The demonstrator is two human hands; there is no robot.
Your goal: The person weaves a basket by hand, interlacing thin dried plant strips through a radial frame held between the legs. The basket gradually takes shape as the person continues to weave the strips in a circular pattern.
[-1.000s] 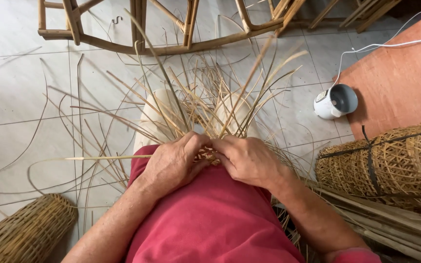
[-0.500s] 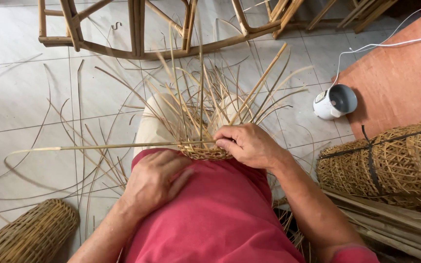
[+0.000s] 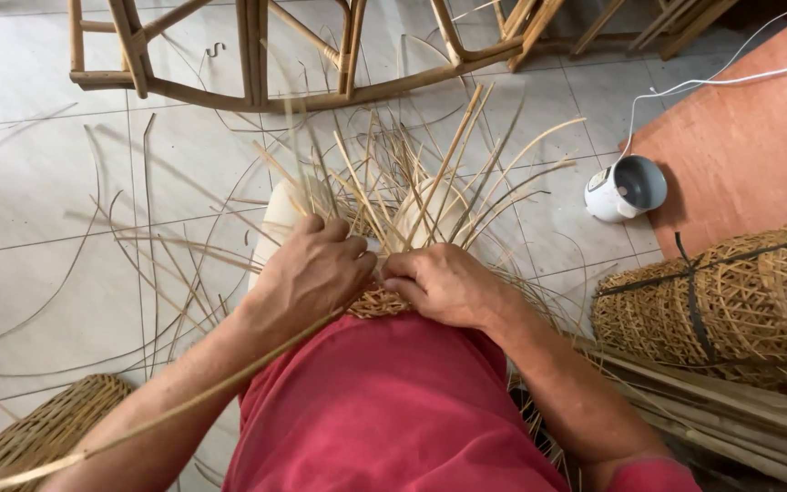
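Observation:
A half-woven rattan piece (image 3: 377, 302) rests on my lap, above my red shirt, with many loose strips (image 3: 416, 173) fanning upward from it. My left hand (image 3: 307, 273) is closed on the strips at the woven edge, and one long strip (image 3: 166, 410) runs from it down past my left forearm. My right hand (image 3: 444, 284) pinches the weave right beside the left hand, fingertips almost touching it. My pale shoes (image 3: 286, 214) show behind the strips.
A wooden chair frame (image 3: 257, 55) stands at the back. A small white pot (image 3: 623, 188) with a white cord sits on the tiles by an orange mat (image 3: 749, 128). A roll of woven cane (image 3: 721, 301) lies at right, a woven basket (image 3: 38, 433) at lower left.
My left hand had pulled back toward my body, drawing a long strip out to the left. It has since come forward again and closed on the weave beside my right hand.

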